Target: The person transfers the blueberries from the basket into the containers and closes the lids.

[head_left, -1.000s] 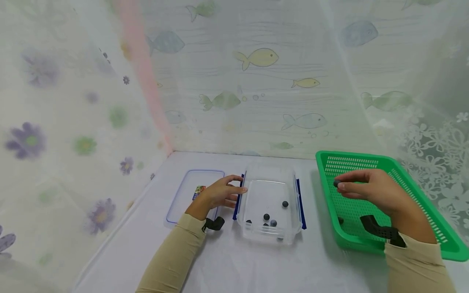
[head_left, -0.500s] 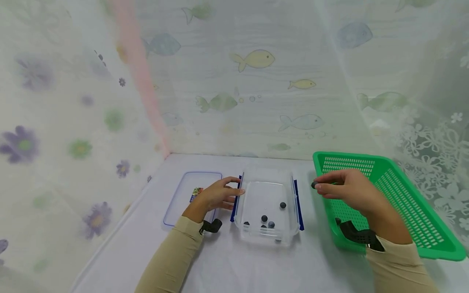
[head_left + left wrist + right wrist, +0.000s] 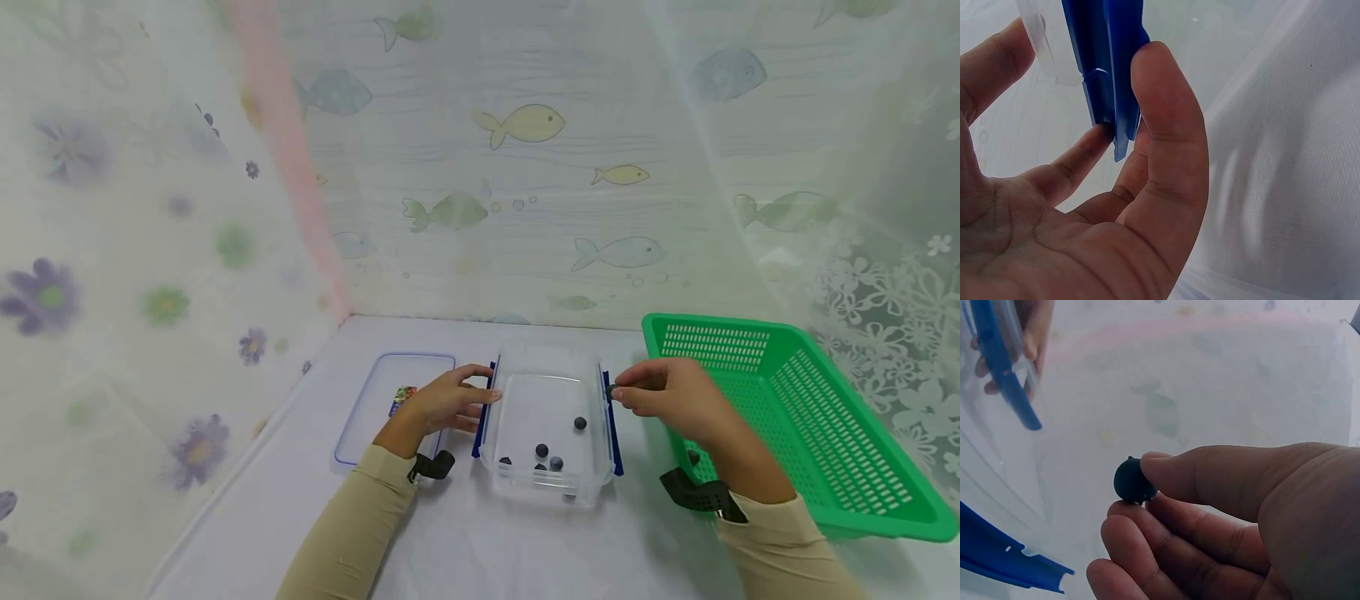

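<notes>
My right hand (image 3: 678, 400) pinches a dark round blueberry (image 3: 1132, 480) between thumb and fingertips, at the right side of a clear plastic food container (image 3: 543, 483). That container is uncovered and has blue side latches (image 3: 613, 425). Several berries lie inside it, mostly towards the near end, among them one blueberry (image 3: 580, 423) further right. My left hand (image 3: 450, 400) holds the container's left side, the thumb at the rim. In the left wrist view its fingers (image 3: 1169, 106) curl around the blue latch (image 3: 1119, 62). Another blueberry (image 3: 693, 457) lies in the green basket (image 3: 892, 467).
A clear lid (image 3: 356, 417) with a blue edge and a small label (image 3: 402, 398) lies left of the container, partly behind the left hand. The green basket stands on the right. A white cloth (image 3: 480, 550) covers the table, with patterned curtains (image 3: 465, 167) behind.
My right hand has moved left with the blueberry, from above the green basket to the container's right edge. My left hand keeps its hold on the container.
</notes>
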A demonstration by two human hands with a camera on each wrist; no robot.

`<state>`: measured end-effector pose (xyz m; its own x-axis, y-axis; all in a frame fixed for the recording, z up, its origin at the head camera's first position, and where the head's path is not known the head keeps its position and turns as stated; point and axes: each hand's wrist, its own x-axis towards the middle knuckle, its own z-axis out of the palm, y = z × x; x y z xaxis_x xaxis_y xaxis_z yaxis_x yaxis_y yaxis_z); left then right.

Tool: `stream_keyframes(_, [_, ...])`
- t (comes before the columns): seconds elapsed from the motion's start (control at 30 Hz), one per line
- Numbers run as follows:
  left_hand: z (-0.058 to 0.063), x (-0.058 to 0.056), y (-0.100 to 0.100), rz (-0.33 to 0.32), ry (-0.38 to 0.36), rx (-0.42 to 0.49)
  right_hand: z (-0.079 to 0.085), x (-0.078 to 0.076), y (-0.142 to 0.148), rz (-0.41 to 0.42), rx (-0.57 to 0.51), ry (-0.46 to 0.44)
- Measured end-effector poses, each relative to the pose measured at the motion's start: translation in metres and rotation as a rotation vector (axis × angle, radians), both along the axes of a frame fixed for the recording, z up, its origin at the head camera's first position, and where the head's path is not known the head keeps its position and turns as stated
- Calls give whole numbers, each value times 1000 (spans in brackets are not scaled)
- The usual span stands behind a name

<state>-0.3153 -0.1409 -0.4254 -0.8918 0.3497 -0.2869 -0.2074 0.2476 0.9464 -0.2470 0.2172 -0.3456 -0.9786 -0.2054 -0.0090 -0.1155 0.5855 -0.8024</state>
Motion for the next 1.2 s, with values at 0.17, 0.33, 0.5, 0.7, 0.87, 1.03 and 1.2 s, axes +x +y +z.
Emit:
stream_keyframes(0.17, [0, 0, 0, -2, -1, -1, -2, 0, -7, -31, 44, 13])
stream_keyframes(0.33, [-1, -1, 0, -2, -1, -8, -3, 0, -9, -23, 54, 30])
stream_keyframes(0.5, [0, 0, -1, -5, -4, -7, -4, 1, -10, -23, 48, 27])
stream_keyframes(0.7, [2, 1, 0, 0, -5, -11, -2, 1, -9, -27, 47, 25])
stream_keyframes(0.87, [3, 1, 0, 3, -12, -2, -3, 1, -7, -10, 25, 20])
stream_keyframes(1.03, [4, 0, 1, 5, -17, 2, -3, 0, -5, 4, 4, 15])
stream_keyframes(1.2, [2, 0, 0, 3, -7, -3, -2, 1, -3, -3, 12, 16])
